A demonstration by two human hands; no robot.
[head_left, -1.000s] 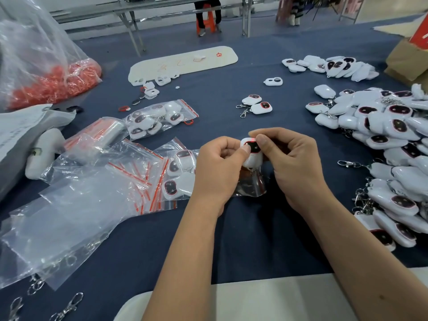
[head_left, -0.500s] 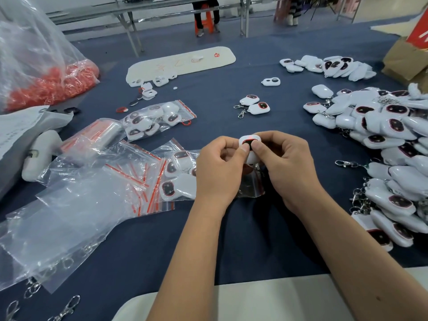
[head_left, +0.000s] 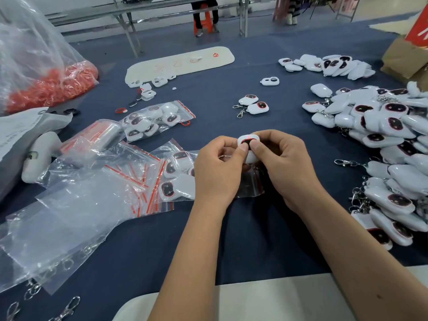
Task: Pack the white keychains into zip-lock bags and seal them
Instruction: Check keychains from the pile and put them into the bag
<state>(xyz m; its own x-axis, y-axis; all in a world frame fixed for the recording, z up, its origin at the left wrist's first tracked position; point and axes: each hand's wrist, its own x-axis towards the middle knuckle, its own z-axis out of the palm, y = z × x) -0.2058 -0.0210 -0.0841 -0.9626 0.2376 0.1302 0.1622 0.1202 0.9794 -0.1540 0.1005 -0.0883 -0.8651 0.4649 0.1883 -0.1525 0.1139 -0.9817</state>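
1. Loose zip-lock bags (head_left: 76, 205), left on the counter (head_left: 231, 246): the supply of clear bags with red seal strips; take the next one from here.
2. Filled bag (head_left: 179, 177), just left of the hands: several white keychains inside. Whether its seal is pressed shut cannot be told.
3. Left hand (head_left: 217, 174), centre: its grip is narrow, thumb and curled fingers pinching the keychain and, it seems, one lip of the small bag. It should hold the mouth open and steady.
4. White keychain (head_left: 248, 144), centre, between both thumbs: upright, dark face toward the camera, its lower part apparently entering the bag. Feeding the metal clip end first would likely keep it from snagging the seal.
5. Small zip-lock bag (head_left: 251, 184), hanging beneath the hands to the counter: mostly hidden; its seal is judged still open.
6. Right hand (head_left: 284, 167), centre-right: grip narrow, pinching the keychain's right side; it should press downward, then run along the seal.
7. Unpacked keychains (head_left: 379, 140), right: much remains.
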